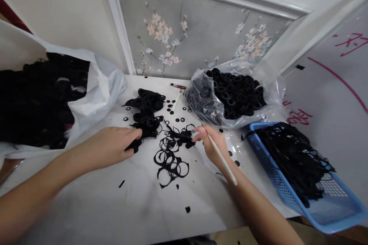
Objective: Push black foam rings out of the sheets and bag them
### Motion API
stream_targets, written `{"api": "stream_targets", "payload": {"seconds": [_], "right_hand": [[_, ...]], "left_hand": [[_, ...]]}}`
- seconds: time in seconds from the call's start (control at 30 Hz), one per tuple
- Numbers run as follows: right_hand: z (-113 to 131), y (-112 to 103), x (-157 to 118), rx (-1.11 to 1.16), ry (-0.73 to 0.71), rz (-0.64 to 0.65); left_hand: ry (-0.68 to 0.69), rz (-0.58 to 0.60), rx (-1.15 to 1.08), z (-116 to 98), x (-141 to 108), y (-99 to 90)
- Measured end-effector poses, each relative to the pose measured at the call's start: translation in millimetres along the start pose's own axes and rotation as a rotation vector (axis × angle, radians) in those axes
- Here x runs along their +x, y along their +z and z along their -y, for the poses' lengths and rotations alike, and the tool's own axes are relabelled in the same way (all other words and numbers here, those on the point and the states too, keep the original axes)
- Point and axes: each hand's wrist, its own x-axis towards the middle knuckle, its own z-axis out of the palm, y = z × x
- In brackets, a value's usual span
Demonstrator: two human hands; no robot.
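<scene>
The left hand (113,146) sits on the tabletop (94,206) at centre left, its fingers curled down onto the lower end of a clump of black rubber rings (146,120); whether they are actually gripping it is hard to tell from this angle. The right hand (212,147) pinches a slender white stick (222,159), with its fingertips just beside a tangle of punched black webbing (169,164) at the middle of the frame. The two hands are apart, with this tangle between them. Small black discs (180,120) lie scattered around it. At upper right of centre, a clear plastic bag (198,99) holds more black rings. A blue plastic basket (276,172) at lower right holds black webbing, and a white plastic bag (97,92) at left holds a black mass.
</scene>
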Motion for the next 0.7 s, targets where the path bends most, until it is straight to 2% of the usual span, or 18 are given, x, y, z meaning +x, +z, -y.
{"api": "stream_targets", "payload": {"seconds": [0.1,0.2,0.27,0.4,0.5,0.6,0.7], "right_hand": [[-0.9,7.8,-3.8,0.021,-0.094,0.103],[1.2,13.4,-9.8,0.052,-0.225,0.148],[4.7,18.3,-15.1,0.123,-0.231,0.186],[15.0,36.5,-25.1,0.507,-0.032,0.358],[20.4,51.3,-27.5,0.764,0.119,0.500],[22.4,57.4,-25.1,0.809,0.205,0.504],[23.0,56.1,-21.8,0.813,0.233,0.465]], "left_hand": [[0.109,0.009,0.164,-14.5,-5.6,-5.6],[0.185,-0.057,0.160,-23.5,-10.0,-5.9],[0.207,-0.087,0.131,-27.0,-10.1,0.7],[0.171,-0.122,-0.070,-34.5,-5.6,32.2],[0.116,-0.094,-0.255,-40.9,-1.6,60.8],[0.153,-0.111,-0.299,-43.9,2.4,78.7],[0.225,-0.188,-0.259,-41.7,6.3,82.1]]}}
